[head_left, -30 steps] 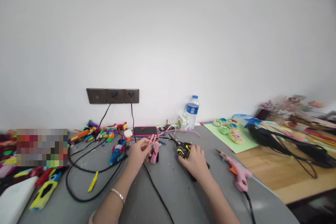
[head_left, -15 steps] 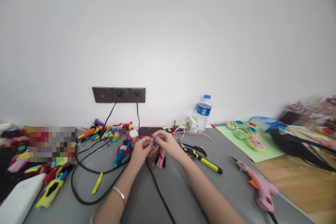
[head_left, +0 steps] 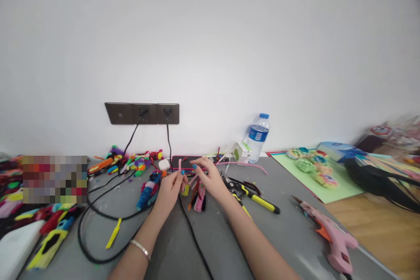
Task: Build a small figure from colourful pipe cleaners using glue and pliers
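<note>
My left hand (head_left: 172,187) pinches a short pink pipe cleaner (head_left: 180,165), whose end sticks up above the fingertips. Just to its right, my right hand (head_left: 210,178) has its fingers spread and appears to hold nothing. Below it lie a pink fuzzy piece (head_left: 198,201) and some dark and orange bits. A yellow piece (head_left: 186,190) shows beside my left fingers. Left of that hand lies a blue fuzzy figure (head_left: 146,196). Pliers with yellow handles (head_left: 259,201) rest right of my right hand.
A pink glue gun (head_left: 337,245) lies at the right. Behind stand a water bottle (head_left: 258,139) and a small box (head_left: 242,152). Black cables (head_left: 193,232) run across the grey table from wall sockets (head_left: 143,113). Green paper (head_left: 341,190) carries several fuzzy flowers. Colourful fuzzy pieces crowd the left.
My hands have moved apart; the right hand's fingers have opened. The pink pipe cleaner now stands up from my left fingers. The camera view has shifted slightly.
</note>
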`<state>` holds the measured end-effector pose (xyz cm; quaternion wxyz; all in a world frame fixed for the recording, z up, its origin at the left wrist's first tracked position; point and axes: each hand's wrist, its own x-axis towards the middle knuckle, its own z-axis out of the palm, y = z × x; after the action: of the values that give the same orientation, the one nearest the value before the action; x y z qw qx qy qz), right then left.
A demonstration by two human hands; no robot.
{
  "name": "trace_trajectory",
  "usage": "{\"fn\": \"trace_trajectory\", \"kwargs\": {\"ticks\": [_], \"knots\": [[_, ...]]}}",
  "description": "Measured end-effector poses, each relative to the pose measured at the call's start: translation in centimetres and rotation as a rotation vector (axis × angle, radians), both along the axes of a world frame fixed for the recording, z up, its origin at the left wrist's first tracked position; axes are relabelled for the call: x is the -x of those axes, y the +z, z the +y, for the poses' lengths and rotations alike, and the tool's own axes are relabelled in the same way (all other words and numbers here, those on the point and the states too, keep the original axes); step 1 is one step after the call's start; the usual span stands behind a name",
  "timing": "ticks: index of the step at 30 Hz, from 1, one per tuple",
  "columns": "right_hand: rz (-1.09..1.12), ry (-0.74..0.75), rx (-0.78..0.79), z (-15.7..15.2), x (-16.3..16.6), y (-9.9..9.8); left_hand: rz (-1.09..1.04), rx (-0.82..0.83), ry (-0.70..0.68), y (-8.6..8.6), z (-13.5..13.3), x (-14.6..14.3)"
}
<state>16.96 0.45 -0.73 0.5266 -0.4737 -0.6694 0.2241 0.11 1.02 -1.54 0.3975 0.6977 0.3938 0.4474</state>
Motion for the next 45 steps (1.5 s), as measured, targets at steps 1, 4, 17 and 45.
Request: {"fn": "trace_trajectory", "kwargs": {"ticks": [1, 4, 17, 45], "knots": [[0.071, 0.081, 0.039, -0.2, 0.2, 0.2, 0.071, -0.041, -0.025, 0.1, -0.3, -0.1], [0.259, 0.324, 0.204, -0.5, 0.8, 0.3, 0.222, -0.129, -0.067, 0.2, -0.9, -0.5], [0.512, 0.259, 0.271, 0.0, 0.6, -0.4, -0.146, 0.005, 0.117, 0.6, -0.7, -0.5], [0.799, 0.289, 0.363, -0.1, 0.7, -0.3, -0.124, -0.147, 0.085, 1.1, -0.9, -0.2]]}}
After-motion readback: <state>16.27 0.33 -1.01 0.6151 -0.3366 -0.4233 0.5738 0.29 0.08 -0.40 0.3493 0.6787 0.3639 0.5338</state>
